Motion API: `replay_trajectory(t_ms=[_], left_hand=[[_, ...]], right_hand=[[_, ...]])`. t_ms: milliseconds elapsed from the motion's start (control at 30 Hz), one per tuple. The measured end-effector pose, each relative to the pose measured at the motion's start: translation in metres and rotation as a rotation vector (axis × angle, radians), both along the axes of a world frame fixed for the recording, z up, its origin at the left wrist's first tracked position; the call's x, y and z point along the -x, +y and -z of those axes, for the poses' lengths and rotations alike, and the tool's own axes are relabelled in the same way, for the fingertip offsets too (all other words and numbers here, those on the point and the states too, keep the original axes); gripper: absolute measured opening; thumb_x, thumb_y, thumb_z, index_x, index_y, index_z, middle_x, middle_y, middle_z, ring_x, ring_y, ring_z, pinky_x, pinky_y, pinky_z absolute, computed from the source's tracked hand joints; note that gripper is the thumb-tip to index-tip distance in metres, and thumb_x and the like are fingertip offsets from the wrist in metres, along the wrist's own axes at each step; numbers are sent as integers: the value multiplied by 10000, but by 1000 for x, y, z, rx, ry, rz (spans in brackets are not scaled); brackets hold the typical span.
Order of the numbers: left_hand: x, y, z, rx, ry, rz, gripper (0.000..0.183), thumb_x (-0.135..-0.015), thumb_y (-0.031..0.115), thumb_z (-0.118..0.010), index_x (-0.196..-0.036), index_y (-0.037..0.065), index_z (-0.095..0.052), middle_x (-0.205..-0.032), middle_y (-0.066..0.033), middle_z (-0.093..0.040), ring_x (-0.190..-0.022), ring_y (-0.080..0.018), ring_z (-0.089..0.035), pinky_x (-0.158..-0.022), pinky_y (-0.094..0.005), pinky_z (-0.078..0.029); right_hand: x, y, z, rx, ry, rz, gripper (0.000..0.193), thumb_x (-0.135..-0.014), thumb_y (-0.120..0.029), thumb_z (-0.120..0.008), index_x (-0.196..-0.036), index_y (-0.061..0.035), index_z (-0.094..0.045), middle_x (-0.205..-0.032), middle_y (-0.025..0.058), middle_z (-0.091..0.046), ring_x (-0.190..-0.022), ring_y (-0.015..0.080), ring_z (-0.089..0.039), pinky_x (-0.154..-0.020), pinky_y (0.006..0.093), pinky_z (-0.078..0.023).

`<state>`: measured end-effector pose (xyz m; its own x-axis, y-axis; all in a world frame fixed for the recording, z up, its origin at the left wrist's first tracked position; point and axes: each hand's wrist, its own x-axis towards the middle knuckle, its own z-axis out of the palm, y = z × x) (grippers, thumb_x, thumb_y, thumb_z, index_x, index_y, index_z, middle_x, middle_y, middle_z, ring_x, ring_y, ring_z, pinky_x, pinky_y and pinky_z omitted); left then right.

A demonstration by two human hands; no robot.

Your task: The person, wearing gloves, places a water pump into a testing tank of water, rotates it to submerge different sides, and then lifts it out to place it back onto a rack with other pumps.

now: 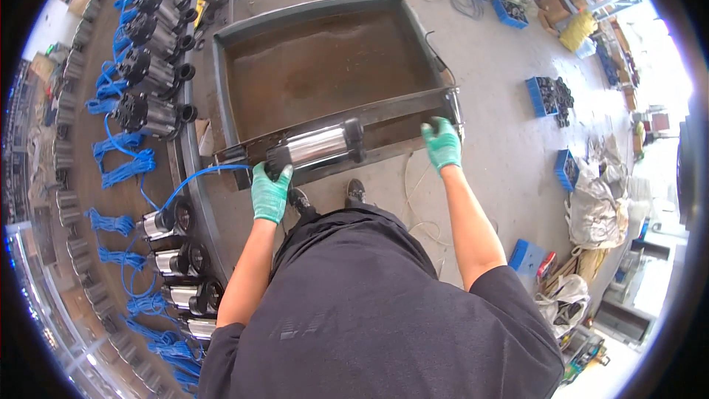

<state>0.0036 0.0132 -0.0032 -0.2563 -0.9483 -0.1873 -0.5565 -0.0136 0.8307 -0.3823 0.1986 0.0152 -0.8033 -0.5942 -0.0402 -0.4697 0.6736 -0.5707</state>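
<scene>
A submersible pump (319,146) with a shiny steel body and black ends lies crosswise over the near bar of a metal tank (310,120). At its left end, my left hand (270,193), in a green glove, is closed on the black cap. A blue cable (210,171) runs from that end toward the bench on the left. Beyond the pump's right end, my right hand (443,146), also gloved in green, is apart from it beside the tank's near right corner. Its fingers are spread and hold nothing. Brownish water or a rusty floor shows inside the tank; I cannot tell which.
A row of similar pumps (151,114) with coiled blue cables (127,170) stands along the left bench, and more pumps (181,260) lie nearer me. Right of the tank, blue crates (543,97) and white sacks (597,207) sit on the floor. A thin hose (408,185) trails near my feet.
</scene>
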Motion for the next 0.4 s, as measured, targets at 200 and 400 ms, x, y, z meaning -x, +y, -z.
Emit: replay_trajectory(t_ms=[200, 400], left_hand=[[14, 2, -12, 38, -104, 20, 653, -795, 299, -884, -1218, -47, -525, -1030, -169, -708, -898, -269, -687, -843, -370, -540], [16, -2, -13, -5, -48, 27, 660, -782, 288, -899, -1210, -30, -509, -1020, -145, -698, -875, -239, -665, -839, -356, -540]], right_hand=[[83, 65, 52, -231, -63, 373, 505, -918, -419, -697, -1287, -114, -536, -1124, 222, -705, -1023, 399, -689, -874, 486, -535], [86, 40, 53, -210, -88, 411, 494, -911, -439, -698, -1295, -172, -542, -1056, 179, -738, -1006, 403, -698, -862, 478, -539]])
